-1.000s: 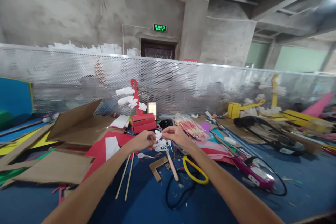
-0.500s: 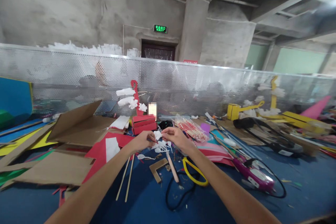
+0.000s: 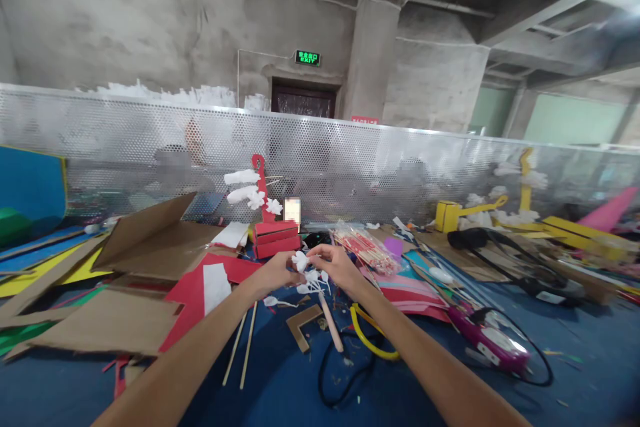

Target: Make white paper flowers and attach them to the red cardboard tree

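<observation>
My left hand (image 3: 276, 271) and my right hand (image 3: 337, 264) meet over the blue table, both pinched on a small white paper flower (image 3: 301, 260). Just below them lies a cluster of white flower pieces on thin stems (image 3: 314, 280). A wooden stick (image 3: 331, 322) and a small cardboard L-shape (image 3: 303, 325) lie under the hands. Behind them stands a red cardboard model (image 3: 273, 237) with white flowers on its upright.
Brown cardboard sheets (image 3: 145, 237) and red paper (image 3: 195, 290) lie to the left. Yellow-handled scissors (image 3: 367, 337), a black cable (image 3: 345, 377) and a purple glue gun (image 3: 487, 340) lie to the right. A bag of sticks (image 3: 363, 243) sits behind. A perforated metal screen (image 3: 350, 160) backs the table.
Both hands stay together on the white flower and have dropped slightly in view. The camera has tilted up a little.
</observation>
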A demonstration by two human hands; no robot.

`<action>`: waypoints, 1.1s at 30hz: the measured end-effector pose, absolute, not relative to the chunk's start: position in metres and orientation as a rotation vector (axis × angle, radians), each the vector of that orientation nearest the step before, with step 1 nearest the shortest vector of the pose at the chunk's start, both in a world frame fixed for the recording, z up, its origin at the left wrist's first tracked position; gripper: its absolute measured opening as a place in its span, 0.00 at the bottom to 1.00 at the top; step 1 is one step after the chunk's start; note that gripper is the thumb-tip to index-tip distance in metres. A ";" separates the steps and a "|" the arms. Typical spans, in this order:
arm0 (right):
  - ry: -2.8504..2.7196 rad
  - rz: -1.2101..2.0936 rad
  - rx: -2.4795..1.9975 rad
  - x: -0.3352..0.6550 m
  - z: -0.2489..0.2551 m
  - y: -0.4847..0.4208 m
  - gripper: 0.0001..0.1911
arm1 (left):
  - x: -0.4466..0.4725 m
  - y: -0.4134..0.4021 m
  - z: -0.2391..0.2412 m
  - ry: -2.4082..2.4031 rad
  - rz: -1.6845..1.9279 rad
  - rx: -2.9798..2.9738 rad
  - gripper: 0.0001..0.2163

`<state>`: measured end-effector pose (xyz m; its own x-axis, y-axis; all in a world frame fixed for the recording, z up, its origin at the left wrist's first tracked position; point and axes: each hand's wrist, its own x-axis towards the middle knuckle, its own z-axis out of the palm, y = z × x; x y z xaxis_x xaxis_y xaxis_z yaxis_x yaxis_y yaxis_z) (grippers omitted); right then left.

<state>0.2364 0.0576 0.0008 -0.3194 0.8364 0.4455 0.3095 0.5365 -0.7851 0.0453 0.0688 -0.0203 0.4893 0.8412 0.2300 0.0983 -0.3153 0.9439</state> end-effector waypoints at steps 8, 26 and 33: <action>-1.929 0.669 -0.866 0.234 0.006 0.055 0.11 | 0.048 0.066 -0.017 0.755 0.969 1.582 0.12; -1.801 0.762 -0.888 0.231 0.008 0.048 0.13 | 0.055 0.069 -0.017 0.881 1.195 1.261 0.12; -1.845 0.712 -0.879 0.233 0.003 0.052 0.12 | 0.057 0.061 -0.014 0.835 1.209 1.247 0.13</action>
